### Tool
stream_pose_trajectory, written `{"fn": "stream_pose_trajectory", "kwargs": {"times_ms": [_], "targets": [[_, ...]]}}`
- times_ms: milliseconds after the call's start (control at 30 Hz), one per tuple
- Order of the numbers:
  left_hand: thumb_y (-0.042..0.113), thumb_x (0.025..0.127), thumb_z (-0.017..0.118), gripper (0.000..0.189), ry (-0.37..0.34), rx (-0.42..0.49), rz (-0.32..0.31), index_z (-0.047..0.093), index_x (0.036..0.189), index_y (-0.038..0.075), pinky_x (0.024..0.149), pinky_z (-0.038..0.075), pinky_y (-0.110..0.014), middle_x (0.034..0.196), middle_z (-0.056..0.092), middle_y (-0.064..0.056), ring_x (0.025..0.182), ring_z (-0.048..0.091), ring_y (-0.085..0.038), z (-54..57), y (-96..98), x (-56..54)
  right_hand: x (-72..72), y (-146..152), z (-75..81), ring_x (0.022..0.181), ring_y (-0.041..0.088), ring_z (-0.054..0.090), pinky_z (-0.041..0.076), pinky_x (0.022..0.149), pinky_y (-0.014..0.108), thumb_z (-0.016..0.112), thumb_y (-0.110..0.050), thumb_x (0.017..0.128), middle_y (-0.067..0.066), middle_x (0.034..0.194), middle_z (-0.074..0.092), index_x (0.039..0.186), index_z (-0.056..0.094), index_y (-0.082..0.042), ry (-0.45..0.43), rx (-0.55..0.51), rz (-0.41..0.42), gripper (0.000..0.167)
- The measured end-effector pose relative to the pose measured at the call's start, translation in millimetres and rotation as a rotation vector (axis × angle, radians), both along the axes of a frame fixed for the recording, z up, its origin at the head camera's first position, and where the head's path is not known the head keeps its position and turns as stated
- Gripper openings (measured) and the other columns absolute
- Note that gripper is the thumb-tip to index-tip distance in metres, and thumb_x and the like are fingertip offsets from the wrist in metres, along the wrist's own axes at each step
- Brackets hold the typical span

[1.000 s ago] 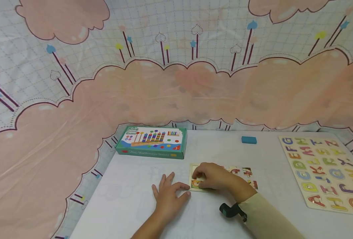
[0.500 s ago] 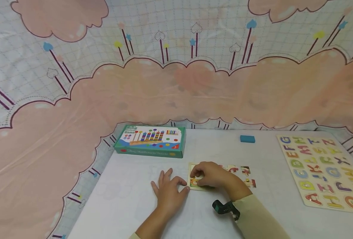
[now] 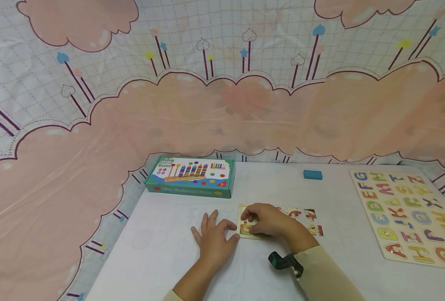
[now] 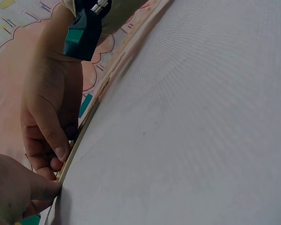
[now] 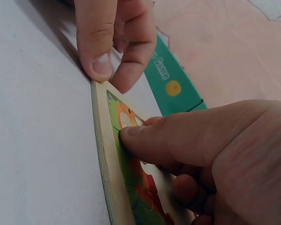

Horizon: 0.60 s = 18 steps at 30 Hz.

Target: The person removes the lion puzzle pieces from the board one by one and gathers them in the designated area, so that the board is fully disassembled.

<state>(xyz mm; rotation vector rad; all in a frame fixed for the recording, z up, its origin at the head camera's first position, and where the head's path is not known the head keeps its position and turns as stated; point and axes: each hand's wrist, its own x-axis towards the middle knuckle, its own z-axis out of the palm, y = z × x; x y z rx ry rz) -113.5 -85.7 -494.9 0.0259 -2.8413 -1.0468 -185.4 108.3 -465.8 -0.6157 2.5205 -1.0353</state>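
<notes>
A small wooden jigsaw puzzle board [image 3: 254, 237] lies flat on the white table, its lower left filled with colourful picture pieces. My left hand [image 3: 214, 242] rests beside it with several fingers spread; the thumb and index fingertips touch the frame's left corner, shown close in the right wrist view. My right hand [image 3: 269, 219] bends over the board, thumb and curled index finger on an orange-and-green animal puzzle piece [image 5: 118, 110] in the corner. The hand covers much of the board. Loose puzzle pieces [image 3: 310, 214] lie to the right of it.
A green ring game box [image 3: 190, 177] stands at the back left. A blue block [image 3: 313, 174] sits at the back. On the right lies a wooden alphabet board [image 3: 407, 217] with coloured letters. A patterned cloth [image 3: 245, 117] hangs behind the table.
The right thumb and index finger have shifted slightly over the corner piece, and more of its picture shows. The left hand stays at the board's edge. The camera view has moved a little.
</notes>
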Motion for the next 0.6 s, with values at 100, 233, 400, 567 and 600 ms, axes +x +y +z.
{"fn": "stream_pose_trajectory", "kwargs": {"times_ms": [100,233,400,567,600], "targets": [[0.018,0.086,0.085,0.014,0.005,0.0,-0.003,0.073,0.091,0.025,0.112,-0.008,-0.085,0.159,0.045,-0.025,0.156,0.019,-0.055,-0.8,-0.4,-0.6,-0.8,-0.4,-0.6,0.093,0.017,0.057,0.051,0.088,0.037,0.086,-0.003,0.087,-0.004,0.094,0.063,0.102,0.075,-0.019,-0.013,0.008,-0.01,0.024],[0.019,0.087,0.085,0.016,0.003,-0.005,-0.009,0.077,0.1,0.024,0.112,-0.009,-0.085,0.16,0.044,-0.025,0.157,0.018,-0.054,-2.2,-1.1,-1.0,-0.4,-1.3,0.4,0.093,0.017,0.057,0.051,0.089,0.038,0.086,-0.004,0.088,-0.004,0.095,0.063,0.1,0.075,-0.02,-0.012,0.018,-0.008,0.024],[0.02,0.089,0.084,0.028,-0.006,-0.029,-0.024,0.08,0.116,0.026,0.112,-0.01,-0.085,0.162,0.043,-0.023,0.158,0.017,-0.053,-3.9,-1.6,-0.4,0.9,-1.0,0.6,0.093,0.017,0.057,0.052,0.089,0.039,0.085,-0.004,0.088,-0.005,0.095,0.063,0.1,0.074,-0.02,0.002,0.023,0.007,0.023],[0.021,0.091,0.083,0.029,-0.008,-0.034,-0.034,0.08,0.119,0.025,0.112,-0.011,-0.085,0.163,0.041,-0.022,0.158,0.016,-0.052,-4.2,-1.3,0.4,1.4,2.8,-2.1,0.096,0.016,0.058,0.052,0.094,0.041,0.083,-0.004,0.09,-0.007,0.098,0.065,0.104,0.076,-0.021,0.026,0.012,0.025,0.023],[0.021,0.091,0.083,0.029,-0.008,-0.036,-0.034,0.08,0.119,0.025,0.112,-0.011,-0.085,0.163,0.041,-0.022,0.158,0.016,-0.052,-4.3,-1.3,0.9,1.2,3.6,-3.5,0.097,0.016,0.058,0.052,0.095,0.042,0.083,-0.003,0.09,-0.007,0.099,0.065,0.105,0.076,-0.02,0.03,0.006,0.031,0.024]]}}
